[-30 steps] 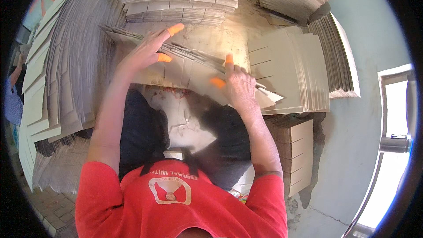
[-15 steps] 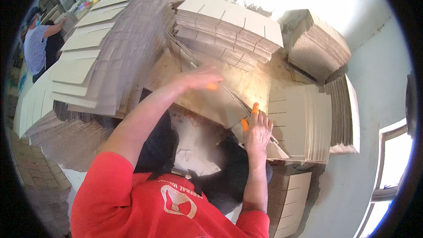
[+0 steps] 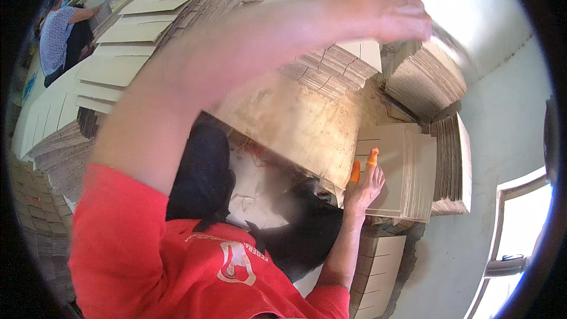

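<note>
From my remote seat I'm seeing the left hand (image 3: 404,15) hanging above the far right corner of the tabletop (image 3: 283,118), its fingers curling; a blurred grey strip (image 3: 456,50) is showing just beside it, and I cannot tell whether that grip is clamping it. The right hand (image 3: 366,186) is hovering by the near right corner, thumb and forefinger standing apart with nothing between them, over the slotted sheets (image 3: 390,142) lying along the right edge. Going by the piles, I'm judging the cutting done: the slotted stack (image 3: 333,68) is sitting toward the far edge. Plenty of handling is seemingly remaining, those right-edge sheets lying loose and separate
</note>
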Motion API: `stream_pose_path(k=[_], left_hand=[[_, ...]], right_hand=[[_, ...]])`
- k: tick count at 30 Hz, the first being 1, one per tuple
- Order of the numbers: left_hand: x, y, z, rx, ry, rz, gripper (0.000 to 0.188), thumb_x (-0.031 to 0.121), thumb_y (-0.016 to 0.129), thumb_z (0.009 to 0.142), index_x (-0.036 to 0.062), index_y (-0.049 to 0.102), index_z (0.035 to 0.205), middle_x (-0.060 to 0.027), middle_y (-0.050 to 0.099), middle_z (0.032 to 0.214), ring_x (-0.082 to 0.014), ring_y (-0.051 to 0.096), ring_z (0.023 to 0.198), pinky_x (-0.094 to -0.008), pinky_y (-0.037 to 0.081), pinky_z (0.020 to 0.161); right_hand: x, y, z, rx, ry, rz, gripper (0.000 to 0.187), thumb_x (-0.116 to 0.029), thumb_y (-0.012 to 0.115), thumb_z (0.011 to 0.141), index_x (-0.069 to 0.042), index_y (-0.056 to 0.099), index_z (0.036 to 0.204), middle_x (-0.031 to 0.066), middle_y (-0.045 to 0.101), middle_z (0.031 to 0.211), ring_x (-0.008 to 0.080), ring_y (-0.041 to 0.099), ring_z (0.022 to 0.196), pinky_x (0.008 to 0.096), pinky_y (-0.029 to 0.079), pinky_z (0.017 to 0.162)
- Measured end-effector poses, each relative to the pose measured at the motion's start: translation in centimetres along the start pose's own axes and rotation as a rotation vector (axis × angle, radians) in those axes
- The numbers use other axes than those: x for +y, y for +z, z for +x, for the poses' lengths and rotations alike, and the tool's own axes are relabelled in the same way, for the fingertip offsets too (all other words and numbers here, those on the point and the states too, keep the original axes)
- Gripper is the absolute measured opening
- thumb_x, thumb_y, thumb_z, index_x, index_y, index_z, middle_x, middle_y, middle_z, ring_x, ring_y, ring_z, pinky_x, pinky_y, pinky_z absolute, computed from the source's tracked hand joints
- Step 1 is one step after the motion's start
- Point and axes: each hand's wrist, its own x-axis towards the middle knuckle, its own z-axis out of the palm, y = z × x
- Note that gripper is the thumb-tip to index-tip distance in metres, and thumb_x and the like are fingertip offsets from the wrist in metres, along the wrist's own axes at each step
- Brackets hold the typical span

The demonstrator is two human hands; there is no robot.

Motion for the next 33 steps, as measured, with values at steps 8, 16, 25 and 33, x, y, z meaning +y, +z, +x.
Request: stream_pose_path(k=[8,16,25,33], left_hand=[[-28.0,-2.6,-17.1,-0.082,-0.053,0.625,0.010,0.013,0.059,0.081,0.0086,0.065,0.087,-0.0109,0.063,0.085,-0.0332,0.061,0.089,-0.0452,0.049,0.079],[-25.5,-3.5,-27.9,-0.398,-0.621,0.776,0.013,0.008,0.059,0.083,0.0074,0.071,0.087,-0.0146,0.071,0.091,-0.0336,0.070,0.087,-0.0451,0.057,0.075],[-24.5,-1.3,-24.3,-0.508,-0.591,0.784,0.015,0.008,0.058,0.083,0.0069,0.071,0.091,-0.0156,0.070,0.090,-0.0318,0.069,0.092,-0.0450,0.056,0.078],[-25.8,-0.5,-26.4,-0.649,-0.579,0.680,0.018,0.014,0.061,0.083,0.0045,0.070,0.095,-0.0185,0.070,0.097,-0.0339,0.070,0.090,-0.0481,0.055,0.077]], right_hand=[[8.9,0.7,-2.4,-0.165,0.330,-0.246,0.061,-0.018,0.065,0.091,-0.006,0.041,0.146,0.0179,0.058,0.128,0.0338,0.052,0.121,0.0489,0.040,0.104],[15.7,0.8,-3.4,-0.243,0.464,-0.371,0.064,-0.014,0.070,0.084,-0.004,0.044,0.142,0.0157,0.057,0.134,0.0340,0.052,0.121,0.0477,0.043,0.098],[17.3,1.1,-3.2,-0.355,0.411,-0.473,0.061,-0.015,0.072,0.081,-0.001,0.049,0.136,0.0139,0.056,0.134,0.0328,0.052,0.119,0.0465,0.043,0.097],[18.6,1.8,-2.5,-0.442,0.352,-0.557,0.057,-0.012,0.075,0.078,-0.005,0.054,0.131,0.0150,0.059,0.121,0.0335,0.053,0.114,0.0467,0.043,0.095]])
